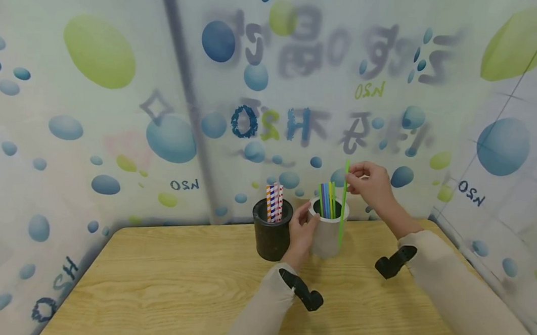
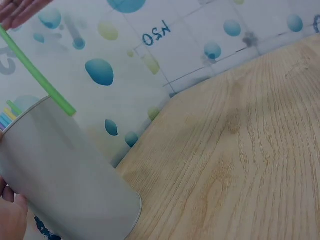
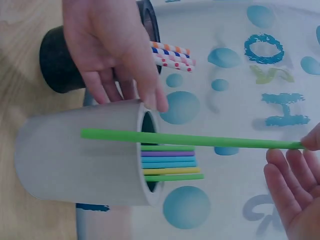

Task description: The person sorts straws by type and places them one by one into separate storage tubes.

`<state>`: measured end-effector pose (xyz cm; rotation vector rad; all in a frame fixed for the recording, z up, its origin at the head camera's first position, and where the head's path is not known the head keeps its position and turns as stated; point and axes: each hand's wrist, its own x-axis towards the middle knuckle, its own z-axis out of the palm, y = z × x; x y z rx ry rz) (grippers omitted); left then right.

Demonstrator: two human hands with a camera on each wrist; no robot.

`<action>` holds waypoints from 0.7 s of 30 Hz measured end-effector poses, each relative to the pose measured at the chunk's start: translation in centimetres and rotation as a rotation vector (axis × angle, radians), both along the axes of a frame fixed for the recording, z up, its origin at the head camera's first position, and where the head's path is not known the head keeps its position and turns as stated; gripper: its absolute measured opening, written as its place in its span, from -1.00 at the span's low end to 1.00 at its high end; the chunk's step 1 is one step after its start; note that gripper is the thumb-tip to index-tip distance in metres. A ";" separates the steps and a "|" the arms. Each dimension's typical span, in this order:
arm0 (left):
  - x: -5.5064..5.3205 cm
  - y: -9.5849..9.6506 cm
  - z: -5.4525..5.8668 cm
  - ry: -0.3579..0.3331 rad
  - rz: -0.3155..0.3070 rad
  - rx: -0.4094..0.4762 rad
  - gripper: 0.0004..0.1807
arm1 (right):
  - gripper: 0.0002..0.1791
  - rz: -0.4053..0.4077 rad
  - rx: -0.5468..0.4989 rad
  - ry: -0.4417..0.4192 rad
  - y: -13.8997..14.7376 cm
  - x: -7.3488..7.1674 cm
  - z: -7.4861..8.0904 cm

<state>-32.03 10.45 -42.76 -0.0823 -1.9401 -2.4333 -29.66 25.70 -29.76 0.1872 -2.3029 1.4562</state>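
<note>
My right hand [image 1: 371, 187] pinches a green straw [image 1: 343, 204] near its top end. The straw hangs upright along the right outer side of a white cup [image 1: 326, 236], its lower end below the rim. Inside that cup stand several plain straws [image 3: 170, 161] in green, purple, blue and yellow. On the cup's left side, my left hand [image 1: 302, 232] holds it close to the rim, thumb toward the front. A black cup [image 1: 270, 238] stands just left of this hand, with several patterned straws [image 1: 274, 202] in orange, blue, pink and red-dotted white.
Both cups stand near the back edge of a wooden table [image 1: 167, 278]. Right behind it hangs a white sheet [image 1: 90, 178] with blue and green drops, which also runs along both sides.
</note>
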 end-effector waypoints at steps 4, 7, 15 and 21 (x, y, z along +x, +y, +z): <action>-0.1 0.1 -0.1 0.007 0.004 0.004 -0.59 | -0.73 -0.008 -0.011 0.029 -0.1 -0.7 1.3; -0.1 0.1 -0.1 0.006 0.007 0.004 -0.59 | -0.72 -0.017 -0.022 0.048 -0.1 -1.2 2.0; 0.0 0.1 0.3 -0.001 0.009 -0.008 -0.60 | -0.70 -0.066 -0.021 0.057 0.4 -2.1 3.0; 0.0 0.0 0.2 -0.002 0.014 -0.012 -0.60 | -0.68 -0.073 -0.016 0.027 0.7 -2.4 2.2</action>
